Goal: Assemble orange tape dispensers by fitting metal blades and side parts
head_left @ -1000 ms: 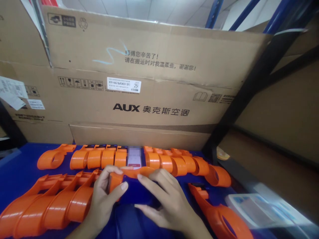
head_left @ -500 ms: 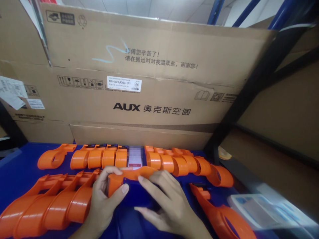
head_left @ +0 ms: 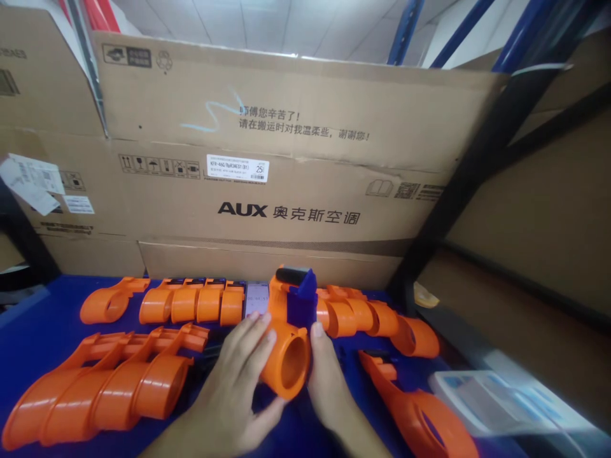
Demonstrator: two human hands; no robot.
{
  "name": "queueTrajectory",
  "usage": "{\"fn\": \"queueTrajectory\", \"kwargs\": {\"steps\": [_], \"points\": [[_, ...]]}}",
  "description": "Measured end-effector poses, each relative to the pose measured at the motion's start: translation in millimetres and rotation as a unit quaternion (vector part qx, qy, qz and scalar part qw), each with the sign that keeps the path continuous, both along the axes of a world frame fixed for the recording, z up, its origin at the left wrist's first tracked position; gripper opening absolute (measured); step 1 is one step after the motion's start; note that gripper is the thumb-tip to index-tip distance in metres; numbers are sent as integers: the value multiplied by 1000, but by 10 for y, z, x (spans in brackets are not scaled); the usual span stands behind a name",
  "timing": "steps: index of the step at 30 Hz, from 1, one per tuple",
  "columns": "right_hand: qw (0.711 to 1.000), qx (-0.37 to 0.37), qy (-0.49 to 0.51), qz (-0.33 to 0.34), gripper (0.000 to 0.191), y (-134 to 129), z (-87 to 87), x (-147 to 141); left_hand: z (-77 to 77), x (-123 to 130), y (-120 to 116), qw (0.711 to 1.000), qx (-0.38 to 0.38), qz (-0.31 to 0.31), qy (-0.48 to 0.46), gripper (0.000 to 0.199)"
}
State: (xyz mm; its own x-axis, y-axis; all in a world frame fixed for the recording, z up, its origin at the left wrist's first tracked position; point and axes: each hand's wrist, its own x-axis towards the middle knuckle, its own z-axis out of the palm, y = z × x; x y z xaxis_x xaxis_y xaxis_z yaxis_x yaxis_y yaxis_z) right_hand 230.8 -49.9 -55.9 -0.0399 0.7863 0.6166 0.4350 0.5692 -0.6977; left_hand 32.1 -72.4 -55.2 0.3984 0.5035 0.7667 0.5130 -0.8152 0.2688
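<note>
An orange tape dispenser [head_left: 274, 362] with a blue plate and a black roller on top stands upright between my hands, its round ring facing me. My left hand [head_left: 238, 381] wraps round the ring from the left, thumb below it. On the right side, my right hand [head_left: 327, 375] presses against the ring and the lower edge of the blue plate [head_left: 301, 305], its other fingers mostly hidden behind. A phone [head_left: 256, 300] lies just behind the dispenser, partly covered.
Orange dispensers stand in rows at the back left [head_left: 198, 302], back right [head_left: 358, 315] and front left [head_left: 114, 388]. Another dispenser [head_left: 429, 413] and a clear plastic box [head_left: 496, 397] lie at the right. A cardboard box [head_left: 286, 242] walls the back.
The dispenser has been turned upright, so its ring faces me and its roller is on top. Both hands have shifted to its sides. The camera view has moved slightly.
</note>
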Motion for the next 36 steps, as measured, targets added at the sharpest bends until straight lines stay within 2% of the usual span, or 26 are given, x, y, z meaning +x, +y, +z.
{"fn": "queueTrajectory", "kwargs": {"steps": [3,5,7,10,12,15,17,19,22,27,30,33,36], "points": [[998,-8,-17,64,58,-39,70,-16,79,15,-6,995,78,53,10,102],[992,3,-45,116,61,-68,183,-26,143,-60,-48,992,93,80,24,99],[986,24,-80,141,68,-81,290,-21,223,-232,-92,990,91,95,47,97],[987,31,-95,122,73,-69,374,29,389,-703,-69,985,77,126,89,96],[990,23,-79,117,74,-47,381,75,537,-1131,29,973,58,194,112,89],[992,21,-54,114,75,-12,364,123,787,-1796,223,940,30,307,147,74],[993,19,-47,110,74,6,353,128,924,-2151,324,924,-22,314,219,62],[994,21,-39,104,74,15,344,121,989,-2395,387,916,-37,305,258,58],[995,30,-17,92,73,20,325,119,924,-2589,462,906,-66,313,278,56],[997,29,6,71,75,30,297,157,617,-2709,690,919,-104,251,287,56],[997,24,9,78,76,35,301,165,495,-2740,834,923,-116,235,280,61],[996,24,11,83,76,36,318,161,445,-2776,949,916,-141,242,288,64],[996,27,15,83,75,27,335,162,459,-2853,1024,903,-178,248,301,72]]}}
